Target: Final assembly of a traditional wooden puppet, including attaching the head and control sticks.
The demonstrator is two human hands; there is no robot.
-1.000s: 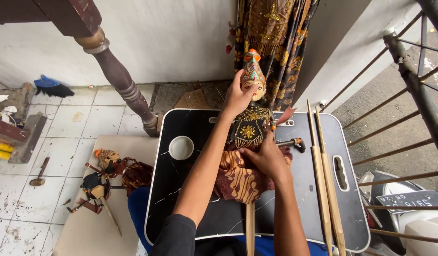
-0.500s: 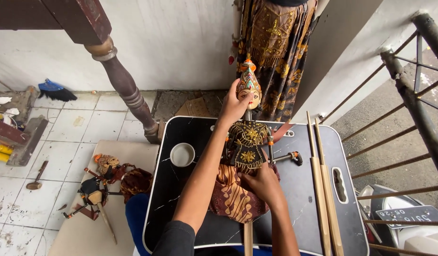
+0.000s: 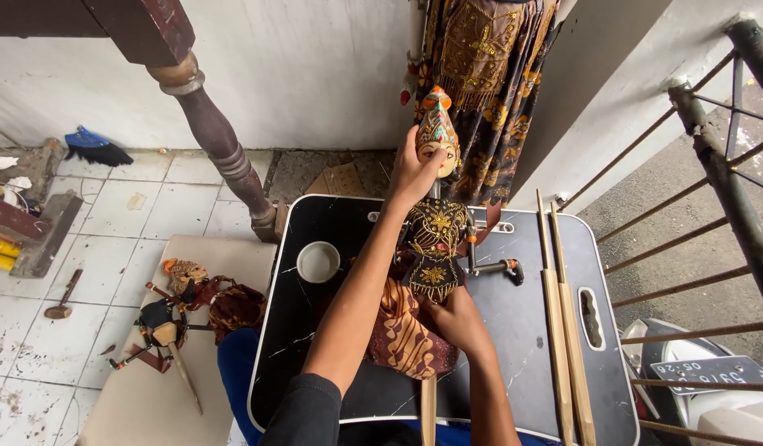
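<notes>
A wooden rod puppet (image 3: 435, 239) in a black and gold bodice and a brown batik skirt lies lengthwise over a black marbled folding table (image 3: 526, 330). My left hand (image 3: 412, 175) grips the puppet's painted head with its pointed crown (image 3: 438, 132). My right hand (image 3: 457, 318) holds the puppet's body at the waist, over the skirt. The puppet's wooden centre rod (image 3: 428, 406) sticks out below the skirt toward me.
A small white cup (image 3: 318, 261) and a small hand tool (image 3: 499, 268) lie on the table, with two long wooden sticks (image 3: 561, 330) at its right. Another puppet (image 3: 179, 301) lies on a mat at left. Turned wooden post, railing and hanging batik cloth surround.
The view has tilted slightly, so the puppet and both hands sit a little lower and to the right in the frame. Both grips are unchanged.
</notes>
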